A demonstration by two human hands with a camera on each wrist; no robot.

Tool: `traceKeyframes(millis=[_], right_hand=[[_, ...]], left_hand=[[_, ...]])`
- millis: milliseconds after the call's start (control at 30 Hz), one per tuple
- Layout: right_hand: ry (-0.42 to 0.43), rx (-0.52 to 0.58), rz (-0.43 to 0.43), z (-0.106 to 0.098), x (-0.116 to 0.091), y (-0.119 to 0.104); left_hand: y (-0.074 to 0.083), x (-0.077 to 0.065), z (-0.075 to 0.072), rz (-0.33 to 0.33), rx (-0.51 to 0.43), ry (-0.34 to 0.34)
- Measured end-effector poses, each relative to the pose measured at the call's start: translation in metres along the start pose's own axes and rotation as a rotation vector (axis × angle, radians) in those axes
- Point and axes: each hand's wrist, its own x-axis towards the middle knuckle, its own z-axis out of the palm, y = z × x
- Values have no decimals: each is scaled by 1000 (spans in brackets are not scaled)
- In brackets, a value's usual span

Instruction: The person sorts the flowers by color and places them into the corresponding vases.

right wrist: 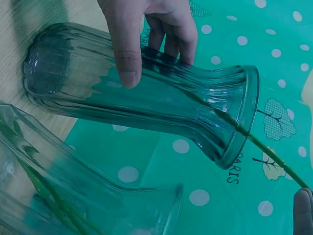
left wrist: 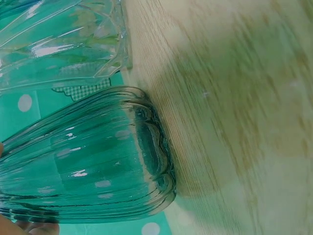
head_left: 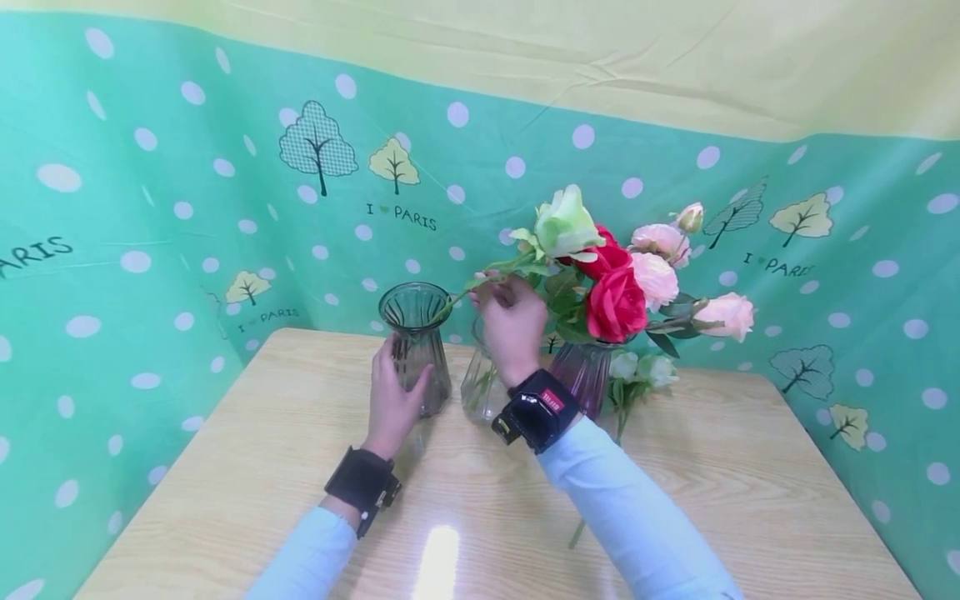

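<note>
A ribbed, dark-tinted glass vase [head_left: 422, 371] stands at the middle of the table, and my left hand [head_left: 393, 396] grips its side with thumb and fingers. In the right wrist view, the left thumb [right wrist: 128, 63] lies across the vase's body. My right hand [head_left: 513, 325] pinches the green stem of a pale green rose [head_left: 566, 223] at the right. The stem [right wrist: 271, 154] slants through the vase's flared mouth, its lower part inside the glass. Only a fingertip of the right hand shows in the right wrist view.
A clear glass vase [head_left: 480, 387] with green stems inside stands just right of the tinted one. Further right, a purplish vase [head_left: 583, 375] stands under red roses [head_left: 617, 304] and pink flowers [head_left: 655, 279]. White flowers [head_left: 643, 369] on a long stem lie on the wooden table [head_left: 315, 467].
</note>
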Motion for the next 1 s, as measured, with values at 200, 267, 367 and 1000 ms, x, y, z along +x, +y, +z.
traceKeyframes(millis=[200,267,367,1000], right_hand=[[-37,-65,7,5,0,4],[-44,-69,6,7,-1,5],[-53,-83,-12,9,-2,6],[-120,-155,32,18,-4,17]], left_hand=[[0,-1,0,-8,-3,-12],[0,-1,0,-16,-7,-17],[1,0,-1,-22,-12,-18],[0,0,-1,4,-1,-1]])
